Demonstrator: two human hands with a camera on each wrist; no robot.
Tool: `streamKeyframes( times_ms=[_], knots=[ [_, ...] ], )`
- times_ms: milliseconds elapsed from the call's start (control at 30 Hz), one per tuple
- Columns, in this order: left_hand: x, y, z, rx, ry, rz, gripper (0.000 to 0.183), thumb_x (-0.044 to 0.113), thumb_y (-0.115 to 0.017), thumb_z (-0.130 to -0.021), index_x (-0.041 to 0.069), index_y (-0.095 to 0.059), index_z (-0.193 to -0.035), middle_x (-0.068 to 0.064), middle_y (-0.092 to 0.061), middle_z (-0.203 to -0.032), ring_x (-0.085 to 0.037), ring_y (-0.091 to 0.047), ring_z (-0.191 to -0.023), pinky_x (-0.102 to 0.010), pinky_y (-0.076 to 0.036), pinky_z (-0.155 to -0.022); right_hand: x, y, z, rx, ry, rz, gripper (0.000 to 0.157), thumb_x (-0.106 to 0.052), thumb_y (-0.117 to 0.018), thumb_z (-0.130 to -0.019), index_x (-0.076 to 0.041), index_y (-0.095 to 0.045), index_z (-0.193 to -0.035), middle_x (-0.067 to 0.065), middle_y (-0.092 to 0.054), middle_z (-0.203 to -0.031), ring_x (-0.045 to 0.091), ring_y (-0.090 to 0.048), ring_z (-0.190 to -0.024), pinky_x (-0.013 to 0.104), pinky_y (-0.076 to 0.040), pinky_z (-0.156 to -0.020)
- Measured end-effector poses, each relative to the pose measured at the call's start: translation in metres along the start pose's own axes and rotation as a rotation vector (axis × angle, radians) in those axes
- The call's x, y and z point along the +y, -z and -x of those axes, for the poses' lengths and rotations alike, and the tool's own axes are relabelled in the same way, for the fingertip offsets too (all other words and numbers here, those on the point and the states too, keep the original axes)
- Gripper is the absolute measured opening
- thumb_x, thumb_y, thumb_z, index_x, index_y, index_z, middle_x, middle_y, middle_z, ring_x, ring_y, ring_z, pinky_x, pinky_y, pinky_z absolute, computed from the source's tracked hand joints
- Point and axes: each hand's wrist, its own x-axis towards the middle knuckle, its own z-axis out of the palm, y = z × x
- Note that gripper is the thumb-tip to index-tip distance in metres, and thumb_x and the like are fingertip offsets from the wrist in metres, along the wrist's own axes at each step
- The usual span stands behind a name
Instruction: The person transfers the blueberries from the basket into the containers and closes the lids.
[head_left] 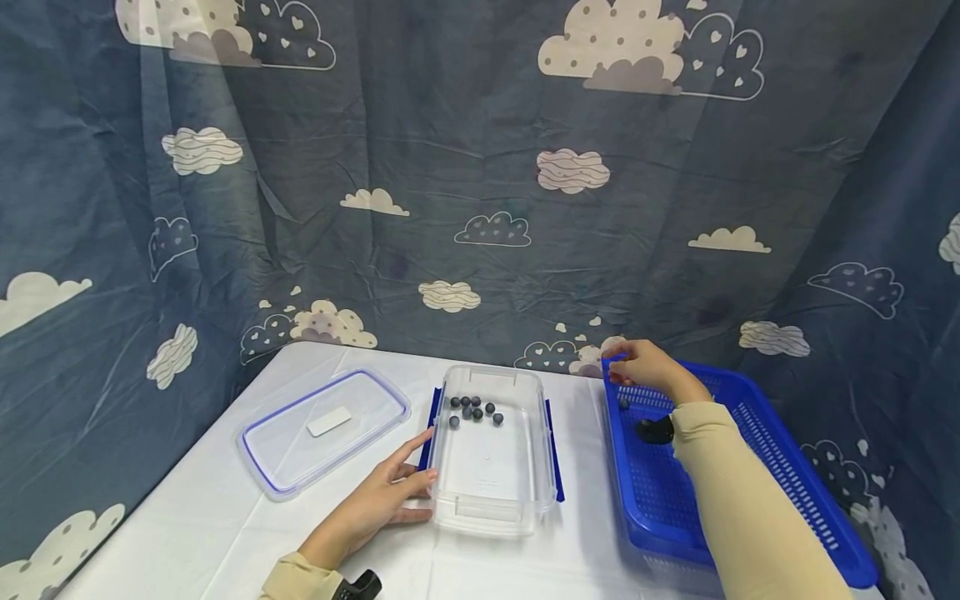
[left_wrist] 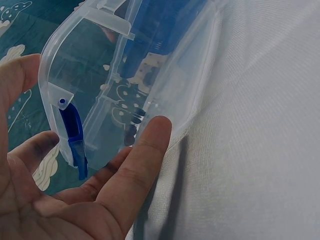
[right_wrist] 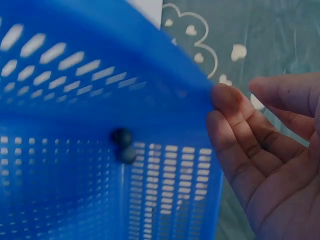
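Note:
A clear plastic container with blue side latches stands in the middle of the table, several blueberries lying toward its far end. My left hand rests its fingertips against the container's left wall, fingers spread; in the left wrist view the blue latch hangs between them. Over at the blue basket, my right hand is at the far left corner. In the right wrist view its fingertips meet the rim, with the thumb held apart. Two blueberries lie in that corner of the basket.
Left of the container, a clear lid with a blue seal lies flat, a small white label at its middle. A white cloth covers the table. Behind it and at both sides hangs a dark curtain with a cloud print.

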Motion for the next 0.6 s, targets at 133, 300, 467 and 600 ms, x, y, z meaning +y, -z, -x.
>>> streamKeyframes(
  times_ms=[133, 300, 467, 600],
  knots=[
    [-0.001, 0.001, 0.000, 0.001, 0.002, 0.002, 0.077, 0.034, -0.067, -0.108, 0.033, -0.024, -0.172, -0.026, -0.043, -0.141, -0.026, -0.056, -0.115, -0.049, -0.066, -0.100, 0.010, 0.001, 0.001, 0.012, -0.017, -0.002, 0.039, -0.002, -0.055, -0.107, 0.016, -0.055, -0.142, 0.030, -0.073, -0.111, 0.016, -0.071, -0.085, 0.027, -0.063, -0.073],
    [-0.001, 0.001, 0.000, 0.007, 0.003, -0.003, 0.077, 0.034, -0.067, -0.108, 0.033, -0.024, -0.172, -0.027, -0.043, -0.142, -0.026, -0.056, -0.115, -0.050, -0.066, -0.100, 0.024, -0.002, 0.000, 0.025, 0.008, 0.014, 0.039, 0.004, -0.056, -0.102, 0.021, -0.054, -0.137, 0.024, -0.072, -0.094, 0.013, -0.065, -0.073, 0.028, -0.060, -0.067],
    [-0.001, 0.000, 0.000, 0.009, 0.006, -0.005, 0.076, 0.033, -0.066, -0.108, 0.033, -0.025, -0.172, -0.026, -0.044, -0.141, -0.026, -0.057, -0.114, -0.050, -0.066, -0.099, 0.039, -0.009, -0.002, 0.000, -0.037, 0.006, 0.041, 0.005, -0.054, -0.099, 0.022, -0.053, -0.136, 0.017, -0.071, -0.086, 0.014, -0.064, -0.072, 0.025, -0.056, -0.064],
    [0.000, 0.000, -0.001, 0.007, 0.007, -0.001, 0.076, 0.032, -0.066, -0.109, 0.033, -0.025, -0.172, -0.024, -0.045, -0.138, -0.024, -0.057, -0.113, -0.048, -0.066, -0.099, 0.051, -0.015, -0.004, -0.018, -0.067, 0.027, 0.045, 0.005, -0.056, -0.094, 0.022, -0.054, -0.136, 0.016, -0.069, -0.090, 0.015, -0.063, -0.076, 0.024, -0.056, -0.067]
  ],
)
